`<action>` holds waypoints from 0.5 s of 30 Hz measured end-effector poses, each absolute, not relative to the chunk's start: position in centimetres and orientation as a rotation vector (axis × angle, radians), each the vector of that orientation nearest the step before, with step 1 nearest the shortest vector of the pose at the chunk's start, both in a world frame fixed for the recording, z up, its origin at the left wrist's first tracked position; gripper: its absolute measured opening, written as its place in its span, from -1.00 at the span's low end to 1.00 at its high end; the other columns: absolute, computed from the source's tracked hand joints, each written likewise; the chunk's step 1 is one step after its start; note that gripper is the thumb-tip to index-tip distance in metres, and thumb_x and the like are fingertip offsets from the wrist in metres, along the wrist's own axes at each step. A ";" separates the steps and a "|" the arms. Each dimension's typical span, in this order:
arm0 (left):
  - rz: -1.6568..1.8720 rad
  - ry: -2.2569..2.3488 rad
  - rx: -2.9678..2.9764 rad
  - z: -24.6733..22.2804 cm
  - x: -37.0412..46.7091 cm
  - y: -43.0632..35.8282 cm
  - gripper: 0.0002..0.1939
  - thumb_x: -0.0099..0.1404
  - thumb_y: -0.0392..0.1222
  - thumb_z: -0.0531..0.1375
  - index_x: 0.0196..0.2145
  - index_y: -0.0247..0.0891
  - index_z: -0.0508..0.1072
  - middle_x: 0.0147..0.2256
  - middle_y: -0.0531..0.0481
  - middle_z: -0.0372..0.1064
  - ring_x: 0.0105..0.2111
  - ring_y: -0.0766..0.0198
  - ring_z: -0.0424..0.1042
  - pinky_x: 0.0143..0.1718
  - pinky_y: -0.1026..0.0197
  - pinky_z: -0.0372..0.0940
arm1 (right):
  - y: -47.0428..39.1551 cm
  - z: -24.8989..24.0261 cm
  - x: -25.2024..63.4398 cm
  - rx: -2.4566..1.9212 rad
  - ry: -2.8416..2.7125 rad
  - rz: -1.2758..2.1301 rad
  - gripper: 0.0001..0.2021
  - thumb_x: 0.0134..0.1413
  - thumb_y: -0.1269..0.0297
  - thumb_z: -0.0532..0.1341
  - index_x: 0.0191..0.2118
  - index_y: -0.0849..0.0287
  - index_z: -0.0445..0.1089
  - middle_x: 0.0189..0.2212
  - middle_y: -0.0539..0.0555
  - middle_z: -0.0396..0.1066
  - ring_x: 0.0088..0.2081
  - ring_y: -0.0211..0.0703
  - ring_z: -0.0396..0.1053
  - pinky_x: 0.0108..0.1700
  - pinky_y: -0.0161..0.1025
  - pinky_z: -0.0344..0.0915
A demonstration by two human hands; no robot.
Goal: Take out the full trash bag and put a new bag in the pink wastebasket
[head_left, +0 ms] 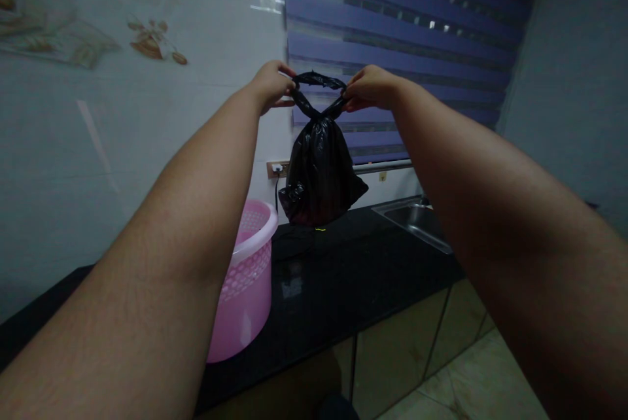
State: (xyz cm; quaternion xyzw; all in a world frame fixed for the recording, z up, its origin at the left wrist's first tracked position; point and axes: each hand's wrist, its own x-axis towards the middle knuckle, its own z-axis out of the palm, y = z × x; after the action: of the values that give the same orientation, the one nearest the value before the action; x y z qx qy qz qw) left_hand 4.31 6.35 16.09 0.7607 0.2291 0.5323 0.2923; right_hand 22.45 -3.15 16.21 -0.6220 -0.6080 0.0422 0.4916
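Note:
A black plastic garbage bag [321, 168] hangs in the air above the dark countertop, bulging at the bottom. Its neck is gathered, and the twisted top forms a loop stretched between my hands. My left hand [273, 86] pinches the left side of that loop. On the right side, my right hand [370, 87] grips the loop with fingers closed. What the bag contains is hidden. Below and to the left stands a pink plastic basket [248, 315] with a perforated upper wall, partly covered by my left forearm.
The black countertop [338, 282] runs along the tiled wall, with cabinets [400, 348] beneath. A metal sink [417, 220] is set into it at the right. A plugged-in socket [278, 169] with a cord and a striped purple blind [402, 34] are behind the bag.

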 end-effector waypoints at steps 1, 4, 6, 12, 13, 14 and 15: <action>1.410 0.609 2.027 16.0 4.3 6.3 -0.70 -0.10 -0.42 0.22 -0.41 -0.12 0.28 -0.30 -0.06 0.40 -0.03 0.01 0.35 -0.06 0.02 0.29 | -3.2 16.2 22.4 -1.516 -1.475 0.101 -0.81 0.04 0.53 0.24 -0.53 0.20 0.30 -0.56 0.01 0.38 -0.43 -0.30 0.42 -0.22 -0.35 0.44; 1.405 0.610 2.029 16.0 4.2 6.4 -0.71 -0.09 -0.43 0.21 -0.40 -0.14 0.29 -0.26 -0.08 0.39 -0.02 -0.01 0.35 -0.06 0.04 0.30 | -3.2 16.1 22.2 -1.550 -1.465 0.125 -0.87 0.06 0.51 0.23 -0.47 0.22 0.36 -0.55 0.02 0.39 -0.39 -0.28 0.44 -0.21 -0.35 0.44; 1.409 0.623 2.031 15.9 4.2 6.4 -0.71 -0.07 -0.44 0.19 -0.38 -0.15 0.29 -0.27 -0.08 0.40 -0.01 0.00 0.35 -0.08 0.07 0.31 | -3.4 16.1 22.0 -1.559 -1.459 0.156 -0.92 0.06 0.50 0.23 -0.41 0.23 0.39 -0.54 0.04 0.40 -0.37 -0.26 0.45 -0.22 -0.36 0.44; 1.391 0.622 1.996 15.7 4.3 6.5 -0.68 -0.04 -0.53 0.12 -0.33 -0.20 0.30 -0.31 -0.08 0.40 -0.05 0.02 0.39 -0.12 0.07 0.35 | -3.9 15.9 21.2 -1.593 -1.449 0.168 -0.91 0.09 0.52 0.19 -0.39 0.25 0.39 -0.55 0.03 0.39 -0.43 -0.30 0.43 -0.30 -0.39 0.43; 1.385 0.622 1.994 15.6 4.3 6.5 -0.67 -0.04 -0.53 0.13 -0.33 -0.20 0.30 -0.31 -0.09 0.40 -0.04 0.01 0.39 -0.12 0.06 0.35 | -4.0 15.8 21.1 -1.600 -1.449 0.161 -0.90 0.10 0.53 0.18 -0.40 0.26 0.38 -0.55 0.03 0.39 -0.45 -0.31 0.42 -0.31 -0.39 0.43; 1.377 0.625 1.994 15.5 4.3 6.5 -0.67 -0.04 -0.53 0.13 -0.32 -0.20 0.31 -0.30 -0.09 0.41 -0.04 0.01 0.38 -0.12 0.06 0.35 | -4.0 15.8 21.1 -1.600 -1.450 0.153 -0.88 0.10 0.54 0.17 -0.42 0.27 0.37 -0.54 0.04 0.39 -0.46 -0.32 0.41 -0.32 -0.39 0.42; 1.369 0.626 1.995 15.4 4.3 6.5 -0.67 -0.04 -0.52 0.13 -0.31 -0.20 0.32 -0.30 -0.09 0.41 -0.04 0.02 0.39 -0.12 0.06 0.36 | -4.0 15.7 21.1 -1.597 -1.453 0.147 -0.88 0.11 0.53 0.17 -0.43 0.27 0.36 -0.54 0.04 0.39 -0.47 -0.32 0.41 -0.32 -0.38 0.42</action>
State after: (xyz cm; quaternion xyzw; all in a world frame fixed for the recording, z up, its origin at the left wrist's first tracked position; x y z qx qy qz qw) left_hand 4.29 6.52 15.40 0.7574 0.2377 0.5198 0.3158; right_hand 21.08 -3.99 15.72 -0.6514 -0.5929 0.0601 0.4695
